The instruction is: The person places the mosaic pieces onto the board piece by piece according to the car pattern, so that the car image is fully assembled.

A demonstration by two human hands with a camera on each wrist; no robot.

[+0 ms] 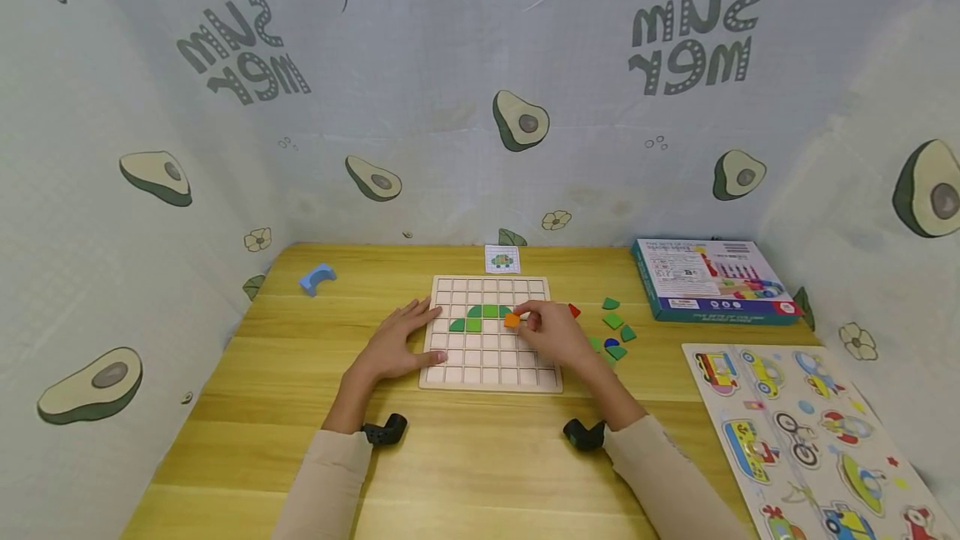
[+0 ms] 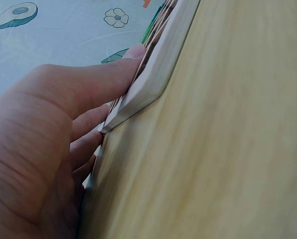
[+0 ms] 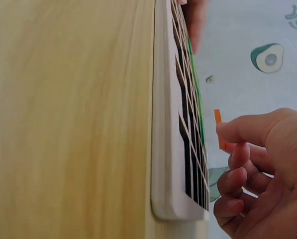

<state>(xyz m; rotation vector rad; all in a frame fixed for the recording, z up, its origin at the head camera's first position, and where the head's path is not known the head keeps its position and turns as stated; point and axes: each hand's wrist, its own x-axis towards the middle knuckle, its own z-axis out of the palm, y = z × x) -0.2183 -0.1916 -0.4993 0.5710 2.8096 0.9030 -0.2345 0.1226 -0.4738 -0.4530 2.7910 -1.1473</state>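
Observation:
A wooden grid board point(image 1: 487, 365) lies flat, with several green tiles point(image 1: 490, 311) set in its upper rows, some square and some with a rounded side. My right hand point(image 1: 558, 336) pinches an orange square tile point(image 1: 512, 320) between thumb and fingers over the board. In the right wrist view that orange tile point(image 3: 221, 142) stands clear of the board's surface. My left hand point(image 1: 393, 344) rests at the board's left edge, its fingers stretched out. The left wrist view has its thumb point(image 2: 108, 82) on the board's top and the other fingers along the side.
Loose tiles, among them a green square point(image 1: 613, 321) and a red piece point(image 1: 574, 311), lie right of the board. Behind it is a pattern card point(image 1: 502, 259). A box point(image 1: 712, 277) and picture puzzle board point(image 1: 723, 407) occupy the right; a blue arch point(image 1: 318, 277) sits far left.

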